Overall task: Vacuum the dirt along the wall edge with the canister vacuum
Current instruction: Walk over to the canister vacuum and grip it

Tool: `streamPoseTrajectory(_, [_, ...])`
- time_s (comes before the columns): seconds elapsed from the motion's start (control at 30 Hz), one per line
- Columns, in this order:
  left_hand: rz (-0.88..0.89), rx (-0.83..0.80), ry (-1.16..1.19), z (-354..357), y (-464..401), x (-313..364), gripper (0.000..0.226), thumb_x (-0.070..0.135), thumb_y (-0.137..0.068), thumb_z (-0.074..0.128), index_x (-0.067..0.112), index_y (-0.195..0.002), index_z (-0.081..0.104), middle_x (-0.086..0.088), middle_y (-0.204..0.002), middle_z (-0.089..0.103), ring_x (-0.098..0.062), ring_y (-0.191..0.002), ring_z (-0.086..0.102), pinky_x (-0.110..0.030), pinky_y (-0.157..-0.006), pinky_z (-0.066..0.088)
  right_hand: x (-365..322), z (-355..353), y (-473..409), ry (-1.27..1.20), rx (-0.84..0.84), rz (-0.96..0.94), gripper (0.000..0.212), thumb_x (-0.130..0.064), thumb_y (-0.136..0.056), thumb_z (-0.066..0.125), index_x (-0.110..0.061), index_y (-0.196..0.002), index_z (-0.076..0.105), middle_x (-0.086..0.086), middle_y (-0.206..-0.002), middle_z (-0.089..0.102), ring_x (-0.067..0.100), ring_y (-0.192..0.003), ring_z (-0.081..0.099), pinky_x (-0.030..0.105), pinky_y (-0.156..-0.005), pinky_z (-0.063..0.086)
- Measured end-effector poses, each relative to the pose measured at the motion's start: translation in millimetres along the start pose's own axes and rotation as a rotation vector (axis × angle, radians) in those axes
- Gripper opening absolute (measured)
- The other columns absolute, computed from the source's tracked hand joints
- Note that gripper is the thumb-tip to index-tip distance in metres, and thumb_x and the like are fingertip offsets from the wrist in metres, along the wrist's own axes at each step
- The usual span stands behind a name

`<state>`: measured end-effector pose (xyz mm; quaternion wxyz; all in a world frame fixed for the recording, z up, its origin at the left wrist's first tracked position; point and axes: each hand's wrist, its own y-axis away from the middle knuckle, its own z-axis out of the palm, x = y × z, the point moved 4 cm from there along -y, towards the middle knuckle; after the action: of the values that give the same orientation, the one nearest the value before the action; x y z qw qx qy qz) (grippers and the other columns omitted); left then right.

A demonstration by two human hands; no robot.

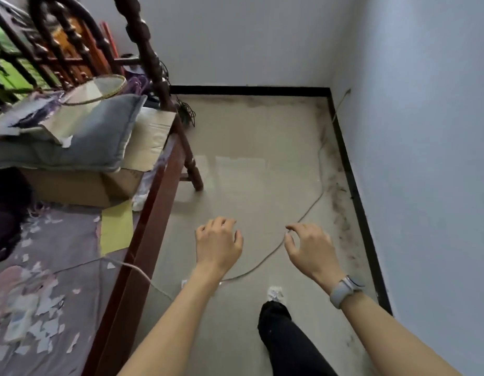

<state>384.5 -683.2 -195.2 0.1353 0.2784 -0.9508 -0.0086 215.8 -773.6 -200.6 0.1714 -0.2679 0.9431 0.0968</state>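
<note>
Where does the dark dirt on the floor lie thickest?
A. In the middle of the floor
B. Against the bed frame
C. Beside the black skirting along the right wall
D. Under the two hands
C: the dark dirt runs in a smudged band on the floor right beside the black skirting of the right wall.
</note>
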Motion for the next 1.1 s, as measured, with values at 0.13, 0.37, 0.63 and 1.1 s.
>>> streamPoseTrajectory(0.13, [-0.003, 0.052, 0.002, -27, -111, 35, 0.039, 0.035, -0.094, 0.044, 0.022, -0.131, 0.052, 0.004, -0.129, 0.055, -0.016, -0.118, 0.048, -0.032, -0.099, 0.028, 11, -37, -120, 0.032, 0.009, -0.051, 0.034, -0.036, -0.095, 0.044, -0.025, -0.125, 0.056, -0.006, -0.126, 0.058, 0.014, -0.123, 0.046, 0.03, -0.098, 0.029])
streamPoseTrajectory(0.37, [-0.136, 0.022, -0.008, -37, -245, 25, 0.042, 0.035, -0.094, 0.046, 0.021, -0.133, 0.049, 0.002, -0.132, 0.053, -0.019, -0.122, 0.046, -0.034, -0.1, 0.028, 4, -58, -280, 0.065, -0.046, -0.146, 0.036, -0.036, -0.095, 0.044, -0.025, -0.128, 0.054, -0.007, -0.13, 0.055, 0.013, -0.127, 0.041, 0.03, -0.101, 0.026])
streamPoseTrajectory(0.63, [-0.174, 0.074, 0.005, -48, -481, 2, 0.041, 0.036, -0.093, 0.046, 0.024, -0.132, 0.05, 0.002, -0.13, 0.052, -0.021, -0.118, 0.047, -0.034, -0.097, 0.029, -24, -55, -514, 0.074, -0.018, -0.221, 0.035, -0.034, -0.095, 0.044, -0.025, -0.128, 0.054, -0.006, -0.131, 0.052, 0.014, -0.128, 0.039, 0.028, -0.1, 0.025])
streamPoseTrajectory(1.1, [-0.218, 0.083, 0.042, -109, -822, -51, 0.043, 0.034, -0.095, 0.043, 0.022, -0.136, 0.045, 0.003, -0.137, 0.046, -0.018, -0.125, 0.041, -0.031, -0.102, 0.024, -105, -64, -867, 0.15, -0.078, -0.304, 0.038, -0.037, -0.095, 0.044, -0.028, -0.131, 0.05, -0.008, -0.134, 0.048, 0.012, -0.131, 0.034, 0.03, -0.105, 0.02])
